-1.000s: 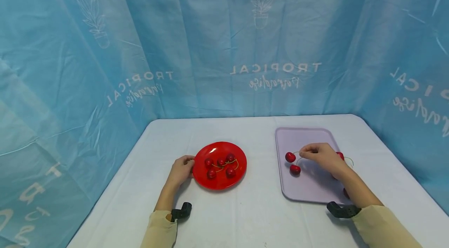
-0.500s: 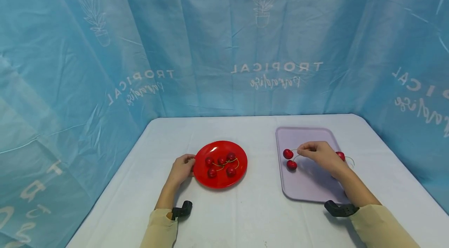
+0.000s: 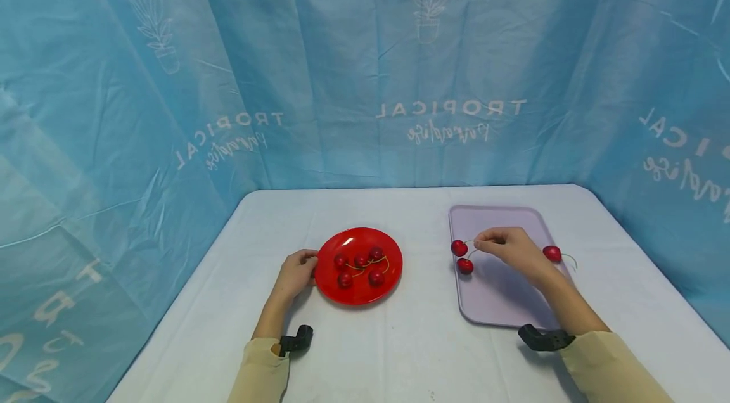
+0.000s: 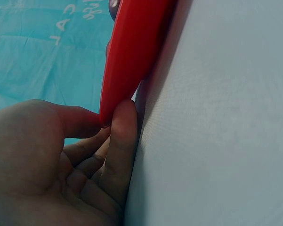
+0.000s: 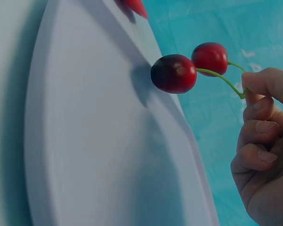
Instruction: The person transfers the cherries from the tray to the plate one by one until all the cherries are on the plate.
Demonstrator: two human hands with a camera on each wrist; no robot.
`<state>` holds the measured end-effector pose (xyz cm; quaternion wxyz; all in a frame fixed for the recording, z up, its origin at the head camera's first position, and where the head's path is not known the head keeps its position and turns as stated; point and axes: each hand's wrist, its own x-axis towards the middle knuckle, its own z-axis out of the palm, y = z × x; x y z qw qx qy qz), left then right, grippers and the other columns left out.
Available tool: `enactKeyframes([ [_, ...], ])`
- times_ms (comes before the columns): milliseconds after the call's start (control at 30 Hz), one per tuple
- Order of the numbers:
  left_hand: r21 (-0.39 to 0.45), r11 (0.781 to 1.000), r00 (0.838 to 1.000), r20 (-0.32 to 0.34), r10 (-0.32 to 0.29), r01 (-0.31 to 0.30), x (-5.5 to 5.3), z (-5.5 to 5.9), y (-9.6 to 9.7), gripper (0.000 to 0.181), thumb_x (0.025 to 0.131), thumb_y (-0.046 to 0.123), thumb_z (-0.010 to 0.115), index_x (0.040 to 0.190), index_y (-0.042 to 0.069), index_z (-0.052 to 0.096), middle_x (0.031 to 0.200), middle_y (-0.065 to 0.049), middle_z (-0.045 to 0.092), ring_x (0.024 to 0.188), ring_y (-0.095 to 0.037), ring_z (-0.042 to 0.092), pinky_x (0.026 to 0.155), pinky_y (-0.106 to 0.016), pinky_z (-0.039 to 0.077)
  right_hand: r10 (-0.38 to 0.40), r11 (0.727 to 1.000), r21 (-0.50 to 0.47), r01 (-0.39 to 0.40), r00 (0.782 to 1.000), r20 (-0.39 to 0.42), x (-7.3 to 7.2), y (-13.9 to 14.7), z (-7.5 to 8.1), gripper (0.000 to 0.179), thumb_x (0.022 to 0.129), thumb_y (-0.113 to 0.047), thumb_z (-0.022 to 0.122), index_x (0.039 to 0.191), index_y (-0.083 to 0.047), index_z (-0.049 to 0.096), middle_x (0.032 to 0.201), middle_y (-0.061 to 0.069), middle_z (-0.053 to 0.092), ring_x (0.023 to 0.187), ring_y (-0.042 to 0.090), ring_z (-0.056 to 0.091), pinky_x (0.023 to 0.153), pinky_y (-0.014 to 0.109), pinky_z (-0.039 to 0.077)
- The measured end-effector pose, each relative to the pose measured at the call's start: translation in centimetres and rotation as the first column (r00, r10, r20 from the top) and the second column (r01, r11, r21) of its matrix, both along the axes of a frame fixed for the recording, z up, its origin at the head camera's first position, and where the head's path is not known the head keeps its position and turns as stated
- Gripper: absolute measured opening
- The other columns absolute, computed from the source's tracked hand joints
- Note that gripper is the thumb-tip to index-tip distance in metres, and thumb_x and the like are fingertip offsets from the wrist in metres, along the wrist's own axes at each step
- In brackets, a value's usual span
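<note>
Right hand (image 3: 509, 249): we are pinching a cherry pair (image 3: 465, 266) by its stems (image 5: 219, 75), lying left of the fingertips (image 5: 255, 83), over the tray edge (image 3: 459, 292). Left hand (image 3: 296, 273): pinching the red plate (image 3: 358, 297), farther left.

Creased blue cloth (image 3: 342, 67) hangs behind and on both sides of a white table (image 3: 422, 358) with rounded far corners. Pale printed potted plants (image 3: 429, 4) and "Tropical Paradise" lettering (image 3: 451, 109) (it reads backwards) mark the fabric, which looks lighter at far left.
</note>
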<state>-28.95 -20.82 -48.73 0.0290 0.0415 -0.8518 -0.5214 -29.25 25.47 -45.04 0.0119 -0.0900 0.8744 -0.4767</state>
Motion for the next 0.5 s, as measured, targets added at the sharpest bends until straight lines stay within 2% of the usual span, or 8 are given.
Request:
enactKeyframes([
  [500,-0.011,1.000,1.000,0.004,-0.006,0.006,-0.2,0.0,0.0,0.030,0.098,0.016,0.050,0.120,0.000,0.061,0.097,-0.012,0.064,0.070,-0.019,0.060,0.062,-0.030,0.054,0.040,0.999,-0.033,-0.040,0.999,0.001,-0.2,-1.7,0.2,0.041,0.088,-0.042,0.067,0.110,-0.007,0.069,0.103,0.007,0.066,0.096,0.028,0.053,0.082,0.042,0.046],
])
